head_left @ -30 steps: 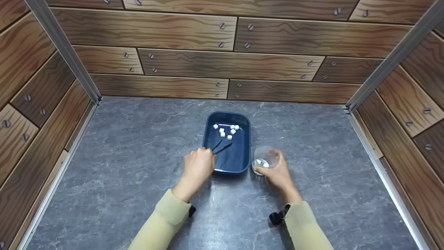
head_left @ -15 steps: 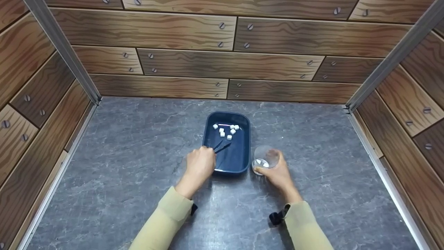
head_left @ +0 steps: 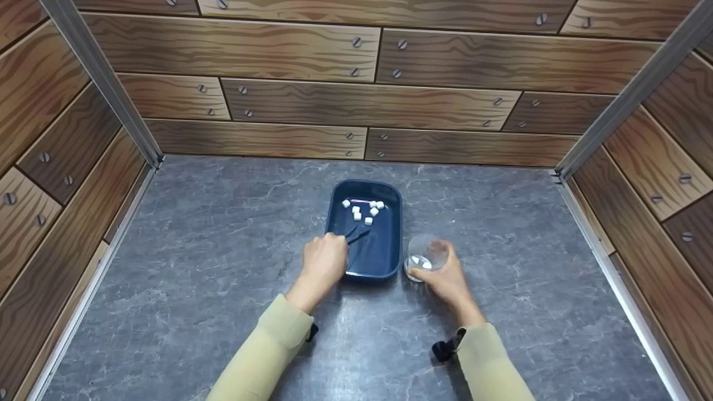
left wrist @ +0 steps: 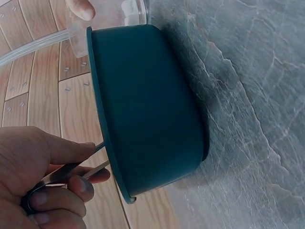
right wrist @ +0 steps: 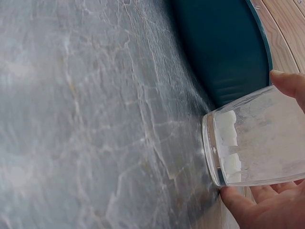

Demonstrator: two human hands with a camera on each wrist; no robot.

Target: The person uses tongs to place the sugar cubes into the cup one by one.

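Observation:
My left hand (head_left: 325, 262) pinches dark tweezers (head_left: 359, 237) between thumb and fingers, over the left rim of a dark blue tray (head_left: 394, 253). The tweezers' tips are apart and point down into the tray, just short of several small white cubes (head_left: 369, 221) grouped in its far half. In the left wrist view the bent end of the tweezers (left wrist: 34, 198) sits inside the curled fingers. My right hand (head_left: 445, 275) grips a clear cup (head_left: 426, 245) standing beside the tray's right wall. White pieces (right wrist: 232, 164) lie at the bottom of the cup.
A grey marbled tabletop (head_left: 234, 223) lies beneath everything. Wood-patterned panels (head_left: 289, 100) close it in at the back and both sides, with metal strips (head_left: 629, 94) at the corners.
My left hand has shifted slightly right and forward along the tray's rim, with the tweezers still in it. My right hand and the cup have stayed put, and the cubes lie as before.

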